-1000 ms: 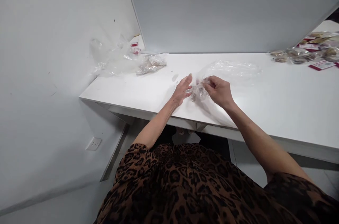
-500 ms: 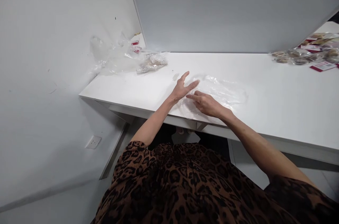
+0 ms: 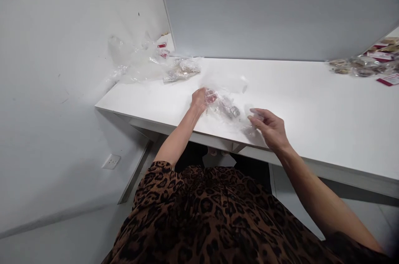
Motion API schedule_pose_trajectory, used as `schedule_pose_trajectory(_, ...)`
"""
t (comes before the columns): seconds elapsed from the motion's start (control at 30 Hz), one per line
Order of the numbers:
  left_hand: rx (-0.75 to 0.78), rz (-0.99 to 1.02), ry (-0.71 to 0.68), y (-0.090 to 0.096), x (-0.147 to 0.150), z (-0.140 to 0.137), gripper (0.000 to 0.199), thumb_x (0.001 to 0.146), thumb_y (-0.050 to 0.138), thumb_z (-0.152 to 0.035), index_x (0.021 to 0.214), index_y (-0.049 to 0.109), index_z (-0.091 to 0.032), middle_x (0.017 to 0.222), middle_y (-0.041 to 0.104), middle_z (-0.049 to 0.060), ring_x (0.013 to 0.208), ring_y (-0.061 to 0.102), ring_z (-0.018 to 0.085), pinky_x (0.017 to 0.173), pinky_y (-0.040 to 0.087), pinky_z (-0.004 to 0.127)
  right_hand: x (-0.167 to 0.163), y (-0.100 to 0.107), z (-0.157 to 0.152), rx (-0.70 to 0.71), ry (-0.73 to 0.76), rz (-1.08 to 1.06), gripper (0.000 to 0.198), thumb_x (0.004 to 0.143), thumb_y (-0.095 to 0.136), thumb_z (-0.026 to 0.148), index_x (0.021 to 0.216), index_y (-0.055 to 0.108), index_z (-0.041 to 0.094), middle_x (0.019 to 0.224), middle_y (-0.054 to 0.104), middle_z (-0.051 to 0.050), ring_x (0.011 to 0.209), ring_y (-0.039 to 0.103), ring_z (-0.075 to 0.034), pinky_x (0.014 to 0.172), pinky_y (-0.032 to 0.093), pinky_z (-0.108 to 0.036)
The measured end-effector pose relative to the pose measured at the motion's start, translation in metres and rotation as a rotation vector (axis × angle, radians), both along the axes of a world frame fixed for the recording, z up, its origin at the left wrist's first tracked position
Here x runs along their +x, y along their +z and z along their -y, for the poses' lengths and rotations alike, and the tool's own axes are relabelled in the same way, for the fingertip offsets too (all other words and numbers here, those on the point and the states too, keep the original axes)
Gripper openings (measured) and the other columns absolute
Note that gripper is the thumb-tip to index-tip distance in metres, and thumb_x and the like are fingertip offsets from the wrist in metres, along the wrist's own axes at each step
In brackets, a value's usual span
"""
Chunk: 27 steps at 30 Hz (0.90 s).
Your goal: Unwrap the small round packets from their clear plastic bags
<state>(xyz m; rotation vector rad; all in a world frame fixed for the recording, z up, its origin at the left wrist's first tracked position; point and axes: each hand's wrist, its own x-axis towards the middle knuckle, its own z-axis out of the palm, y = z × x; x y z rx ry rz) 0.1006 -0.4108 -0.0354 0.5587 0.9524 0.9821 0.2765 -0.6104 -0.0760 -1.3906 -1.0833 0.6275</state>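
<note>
Centre of the frame, on the white worktop point(image 3: 311, 102): a clear plastic bag point(image 3: 225, 107), crumpled and drawn out sideways between two hands, lying low on the surface near its front edge. Left of centre, the left hand point(image 3: 199, 99), fingers curled tight around one end of the bag, with a small reddish bit showing through the film just beside the knuckles. Right of centre and a little lower, the right hand point(image 3: 270, 129), fingers narrow, seemingly pinching the other end of the film between thumb and forefinger (the plastic is so thin there that the contact is hard to confirm). Something dark and small inside the bag, near its middle; impossible to tell what. Judged from this: mid-handling, the bag held at both ends and stretched. Calls next for a steady hold at both ends and gentle tension, since thin film slips or tears easily and the loose contents could slide toward either end. Upper left of the frame, well apart: a heap of clear plastic and packets point(image 3: 179, 68). Upper right edge: packets with red labels point(image 3: 368, 64). Bottom of the frame: a leopard-print garment point(image 3: 218, 222).
</note>
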Motion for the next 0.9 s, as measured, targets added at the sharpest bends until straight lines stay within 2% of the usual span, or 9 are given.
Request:
schedule_pose_trajectory(0.07, -0.088, 0.061, 0.012, 0.002, -0.005, 0.0, 0.02, 0.102, 0.049, -0.025, 0.101, 0.065, -0.014, 0.07, 0.067, 0.005, 0.063, 0.066, 0.015, 0.068, 0.057, 0.027, 0.013, -0.011, 0.004, -0.048, -0.104, -0.18, 0.041, 0.075, 0.083, 0.052, 0.103, 0.07, 0.024, 0.074, 0.058, 0.002, 0.057, 0.05, -0.014, 0.053, 0.042, -0.028)
schedule_pose_trajectory(0.13, -0.129, 0.065, -0.012, 0.002, -0.009, 0.003, 0.034, 0.107, 0.039, -0.034, 0.109, 0.065, -0.013, 0.072, 0.068, 0.007, 0.066, 0.067, 0.017, 0.068, 0.057, 0.028, 0.023, -0.014, 0.006, -0.054, -0.207, -0.136, 0.041, 0.073, 0.083, 0.051, 0.102, 0.069, 0.025, 0.084, 0.063, 0.0, 0.066, 0.056, -0.016, 0.059, 0.048, -0.031)
schedule_pose_trajectory(0.2, -0.141, 0.069, -0.046, 0.001, -0.011, 0.009, 0.05, 0.107, 0.032, -0.048, 0.113, 0.066, -0.012, 0.074, 0.068, 0.009, 0.071, 0.068, 0.019, 0.072, 0.059, 0.032, 0.026, -0.007, 0.007, 0.005, -0.328, 0.088, 0.041, 0.08, 0.077, 0.05, 0.112, 0.069, 0.027, 0.108, 0.066, -0.006, 0.092, 0.063, -0.024, 0.075, 0.054, -0.039)
schedule_pose_trajectory(0.3, -0.121, 0.063, -0.083, 0.002, -0.011, 0.019, 0.065, 0.103, 0.031, -0.066, 0.114, 0.066, -0.012, 0.076, 0.065, 0.009, 0.075, 0.068, 0.021, 0.081, 0.061, 0.037, 0.016, 0.014, -0.001, 0.192, -0.433, 0.47, 0.038, 0.095, 0.062, 0.047, 0.126, 0.066, 0.025, 0.132, 0.061, -0.013, 0.128, 0.052, -0.033, 0.102, 0.047, -0.055)
schedule_pose_trajectory(0.4, -0.098, 0.048, -0.119, 0.004, -0.01, 0.027, 0.069, 0.099, 0.032, -0.073, 0.11, 0.067, -0.014, 0.079, 0.063, 0.009, 0.077, 0.066, 0.021, 0.086, 0.06, 0.038, -0.002, 0.028, -0.022, 0.198, -0.263, 0.724, 0.035, 0.101, 0.053, 0.045, 0.122, 0.068, 0.022, 0.123, 0.065, -0.014, 0.125, 0.052, -0.036, 0.107, 0.04, -0.062)
schedule_pose_trajectory(0.57, -0.078, 0.08, -0.068, 0.004, -0.011, 0.044, 0.052, 0.102, 0.038, -0.063, 0.101, 0.06, -0.016, 0.091, 0.062, 0.01, 0.081, 0.065, 0.018, 0.084, 0.059, 0.035, -0.021, 0.02, -0.06, -0.181, 0.094, 1.043, 0.039, 0.098, 0.054, 0.038, 0.129, 0.064, 0.018, 0.128, 0.065, -0.021, 0.118, 0.054, -0.04, 0.095, 0.046, -0.056)
schedule_pose_trajectory(0.67, -0.061, 0.065, -0.102, 0.003, -0.02, 0.06, 0.016, 0.099, 0.054, -0.029, 0.088, 0.056, -0.018, 0.086, 0.06, 0.005, 0.077, 0.062, 0.013, 0.085, 0.057, 0.032, -0.018, 0.014, -0.071, -0.282, 0.118, 1.069, 0.034, 0.1, 0.048, 0.032, 0.122, 0.067, 0.014, 0.12, 0.068, -0.022, 0.111, 0.059, -0.038, 0.093, 0.048, -0.051)
schedule_pose_trajectory(0.73, -0.061, 0.069, -0.177, 0.004, -0.026, 0.07, 0.01, 0.092, 0.056, -0.016, 0.082, 0.054, -0.019, 0.084, 0.059, 0.004, 0.077, 0.063, 0.013, 0.088, 0.058, 0.034, -0.012, 0.012, -0.073, -0.263, 0.103, 1.029, 0.033, 0.101, 0.046, 0.033, 0.114, 0.069, 0.013, 0.113, 0.07, -0.022, 0.107, 0.061, -0.037, 0.092, 0.049, -0.048)
schedule_pose_trajectory(0.9, -0.082, 0.02, -0.265, 0.004, -0.011, 0.078, 0.019, 0.086, 0.076, -0.031, 0.092, 0.064, -0.018, 0.091, 0.065, 0.008, 0.083, 0.068, 0.017, 0.088, 0.059, 0.037, -0.003, 0.012, -0.07, -0.098, 0.019, 0.881, 0.028, 0.1, 0.048, 0.035, 0.104, 0.069, 0.017, 0.101, 0.073, -0.017, 0.095, 0.066, -0.032, 0.083, 0.05, -0.042)
